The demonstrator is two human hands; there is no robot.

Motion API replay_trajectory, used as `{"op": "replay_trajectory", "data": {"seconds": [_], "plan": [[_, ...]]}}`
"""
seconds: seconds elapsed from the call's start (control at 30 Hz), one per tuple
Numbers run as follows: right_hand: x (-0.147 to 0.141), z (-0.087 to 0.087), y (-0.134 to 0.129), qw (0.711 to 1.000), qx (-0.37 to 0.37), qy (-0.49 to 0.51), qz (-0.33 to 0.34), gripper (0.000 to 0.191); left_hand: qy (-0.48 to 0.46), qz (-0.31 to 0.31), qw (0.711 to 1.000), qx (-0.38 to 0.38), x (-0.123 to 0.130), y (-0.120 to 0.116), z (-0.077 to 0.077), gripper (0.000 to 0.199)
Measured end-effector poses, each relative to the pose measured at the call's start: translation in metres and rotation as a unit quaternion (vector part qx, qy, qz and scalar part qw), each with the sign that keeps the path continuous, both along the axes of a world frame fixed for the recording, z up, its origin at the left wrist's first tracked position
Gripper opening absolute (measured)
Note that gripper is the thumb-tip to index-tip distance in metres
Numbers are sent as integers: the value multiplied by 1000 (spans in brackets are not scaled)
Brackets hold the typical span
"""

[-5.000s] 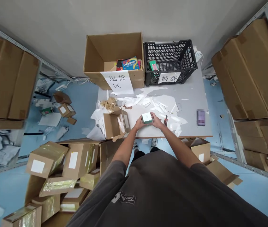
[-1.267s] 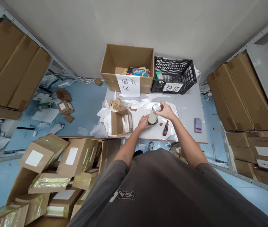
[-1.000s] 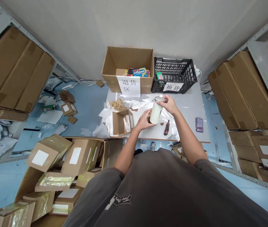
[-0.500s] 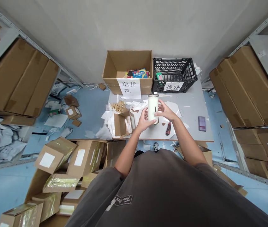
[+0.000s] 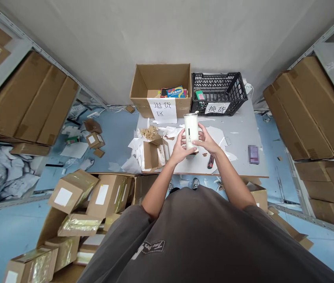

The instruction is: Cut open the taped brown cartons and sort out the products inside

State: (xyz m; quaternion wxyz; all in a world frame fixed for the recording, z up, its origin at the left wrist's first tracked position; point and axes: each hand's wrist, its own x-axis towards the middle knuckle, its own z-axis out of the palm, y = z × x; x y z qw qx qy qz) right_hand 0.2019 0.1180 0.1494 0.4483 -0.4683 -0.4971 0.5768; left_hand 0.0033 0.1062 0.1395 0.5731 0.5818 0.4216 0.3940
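Observation:
A white tumbler (image 5: 190, 131) with dark lettering on its side is held upright, tilted slightly, above the table. My left hand (image 5: 180, 149) grips its left side near the base. Around its right side wrap the fingers of my right hand (image 5: 206, 140), thumb across the front. Partly hidden beneath the tumbler lies a small brown item (image 5: 192, 156) that I cannot make out. A red and black tool (image 5: 211, 162) rests on the table just below my right hand. To the left of my hands stands an opened small carton (image 5: 152, 154) with white paper in it.
Behind the table's middle stand a large labelled carton (image 5: 161, 107) with colourful boxes inside and a black plastic crate (image 5: 220, 96). A phone-like item (image 5: 253, 154) lies at right. Crumpled paper (image 5: 135, 151) covers the left end. Taped parcels (image 5: 103, 198) fill a big box at lower left.
The tumbler has turned in my hands, so more of its lettering faces me. It has also risen slightly and leans a little more. The view has shifted slightly.

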Motion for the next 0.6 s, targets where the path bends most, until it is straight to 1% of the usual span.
{"op": "replay_trajectory", "data": {"seconds": [0.07,0.1,0.2,0.27,0.3,0.4,0.47,0.53,0.6], "plan": [[-1,1,-3,1000,-14,18,17,122,6,-29,1000,5,-4,2,2,121],[-2,1,-4,1000,-18,18,15,122,22,-31,999,16,-5,1,3,122],[-7,1,-7,1000,-12,-7,-24,125,71,-1,996,45,-5,-1,5,128],[-9,1,-9,999,-5,-28,-43,126,77,19,996,48,-4,-3,5,128],[-9,2,-11,999,-4,-32,-42,126,72,18,996,47,-4,-4,5,127],[-7,3,-17,1000,-16,-18,-3,121,52,-23,997,45,-6,-4,4,120],[-6,2,-20,1000,-28,-4,9,118,58,-44,996,58,-6,-5,4,116],[-7,1,-21,999,-34,-18,-9,118,90,-31,992,79,-4,-6,5,119],[-11,0,-21,997,-30,-61,-40,121,113,-4,989,91,0,-7,6,126]]}}
